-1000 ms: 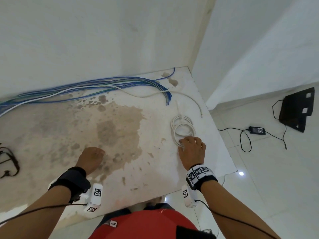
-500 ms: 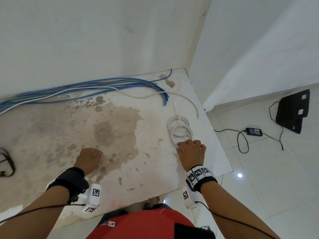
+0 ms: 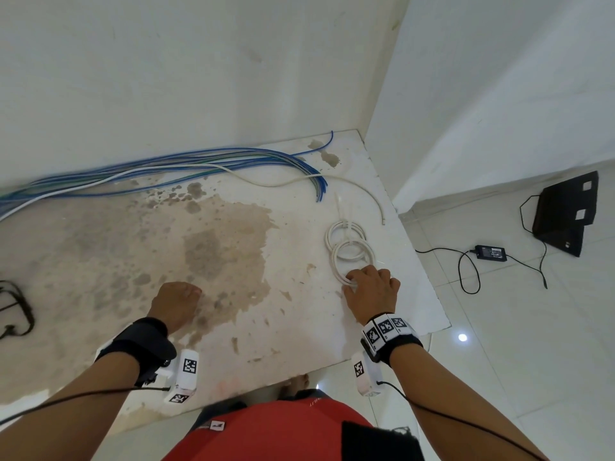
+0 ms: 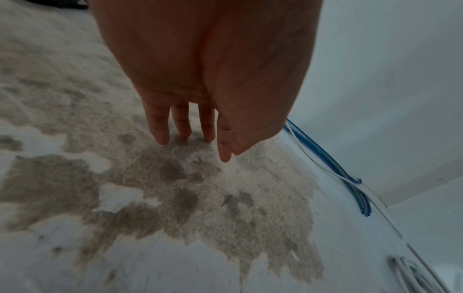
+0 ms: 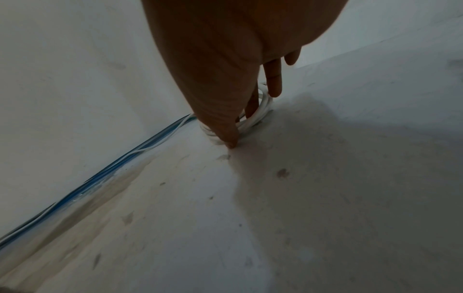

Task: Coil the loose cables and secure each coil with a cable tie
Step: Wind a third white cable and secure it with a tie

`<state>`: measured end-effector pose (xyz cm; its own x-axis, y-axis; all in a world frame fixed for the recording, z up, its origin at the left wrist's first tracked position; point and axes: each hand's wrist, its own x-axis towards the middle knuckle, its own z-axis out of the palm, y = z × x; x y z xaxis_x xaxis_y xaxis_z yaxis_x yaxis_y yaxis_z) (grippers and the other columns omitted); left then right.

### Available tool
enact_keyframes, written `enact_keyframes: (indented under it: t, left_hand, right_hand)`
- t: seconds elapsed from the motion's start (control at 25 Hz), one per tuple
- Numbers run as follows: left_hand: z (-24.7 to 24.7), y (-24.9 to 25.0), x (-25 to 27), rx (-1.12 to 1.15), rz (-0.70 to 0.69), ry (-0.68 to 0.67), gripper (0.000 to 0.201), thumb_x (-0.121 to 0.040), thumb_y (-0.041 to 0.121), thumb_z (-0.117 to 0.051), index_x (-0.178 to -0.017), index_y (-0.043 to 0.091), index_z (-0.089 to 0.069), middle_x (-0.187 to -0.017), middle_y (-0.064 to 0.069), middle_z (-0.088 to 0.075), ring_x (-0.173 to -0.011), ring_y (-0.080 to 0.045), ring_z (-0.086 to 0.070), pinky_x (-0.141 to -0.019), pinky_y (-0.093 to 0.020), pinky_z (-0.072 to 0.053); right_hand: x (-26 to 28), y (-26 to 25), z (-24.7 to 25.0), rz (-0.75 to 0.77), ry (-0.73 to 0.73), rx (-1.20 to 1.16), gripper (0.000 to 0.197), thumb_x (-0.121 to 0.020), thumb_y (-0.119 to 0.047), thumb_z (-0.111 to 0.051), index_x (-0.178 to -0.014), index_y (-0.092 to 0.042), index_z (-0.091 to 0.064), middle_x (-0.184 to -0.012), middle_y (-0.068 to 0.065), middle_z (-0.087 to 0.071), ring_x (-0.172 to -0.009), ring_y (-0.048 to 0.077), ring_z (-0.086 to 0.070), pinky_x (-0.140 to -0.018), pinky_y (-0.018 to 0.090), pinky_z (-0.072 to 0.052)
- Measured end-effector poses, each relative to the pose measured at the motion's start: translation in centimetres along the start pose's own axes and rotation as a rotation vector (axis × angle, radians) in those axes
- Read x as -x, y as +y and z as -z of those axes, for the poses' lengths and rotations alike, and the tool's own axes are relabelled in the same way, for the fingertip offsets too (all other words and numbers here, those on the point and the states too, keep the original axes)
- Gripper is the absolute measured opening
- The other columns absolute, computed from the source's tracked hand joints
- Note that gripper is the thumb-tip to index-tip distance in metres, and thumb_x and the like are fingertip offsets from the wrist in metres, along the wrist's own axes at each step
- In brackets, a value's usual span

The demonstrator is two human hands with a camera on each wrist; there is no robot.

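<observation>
The white coil (image 3: 349,257) lies at the right of the stained slab (image 3: 233,247), overlapping a second tied coil (image 3: 344,227) just beyond it. Over the last second little has changed: the right hand (image 3: 372,292) stays on the coil's near rim, fingers (image 5: 274,79) straight and pressing rather than gripping, so the coil looks set down. The left hand (image 3: 174,302) still rests open on the stain. Loose blue cables (image 3: 199,161) along the far wall remain uncoiled.

my right hand (image 3: 372,291) covers near rim of white coil (image 3: 352,254) | blue cables (image 3: 166,168) cut off at left edge | black cord (image 3: 16,307) cropped far left, kind unclear
</observation>
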<state>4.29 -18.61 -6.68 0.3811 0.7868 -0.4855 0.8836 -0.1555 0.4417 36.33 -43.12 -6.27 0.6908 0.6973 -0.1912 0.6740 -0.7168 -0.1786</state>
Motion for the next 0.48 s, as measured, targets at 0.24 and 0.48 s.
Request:
enact_keyframes:
  t: [0.24, 0.48]
  left_hand:
    - [0.14, -0.54, -0.07, -0.018, 0.014, -0.025, 0.029, -0.102, 0.021, -0.049, -0.105, 0.008, -0.075, -0.119, -0.009, -0.069, -0.114, -0.03, -0.06, -0.103, -0.038, -0.043]
    - [0.25, 0.01, 0.44, 0.028, -0.011, 0.016, 0.025, -0.1, 0.016, -0.055, -0.103, 0.003, -0.076, -0.119, -0.013, -0.07, -0.114, -0.032, -0.061, -0.103, -0.04, -0.044]
  right_hand:
    - [-0.09, -0.09, 0.12, -0.014, -0.022, -0.001, 0.029, -0.091, -0.039, -0.064, -0.117, -0.028, -0.069, -0.12, 0.0, -0.061, -0.111, 0.028, -0.051, -0.096, 0.042, -0.032]
    - [0.1, -0.11, 0.41, -0.018, -0.04, 0.001, 0.027, -0.093, -0.04, -0.062, -0.118, -0.03, -0.068, -0.121, -0.003, -0.061, -0.112, 0.026, -0.052, -0.095, 0.04, -0.031]
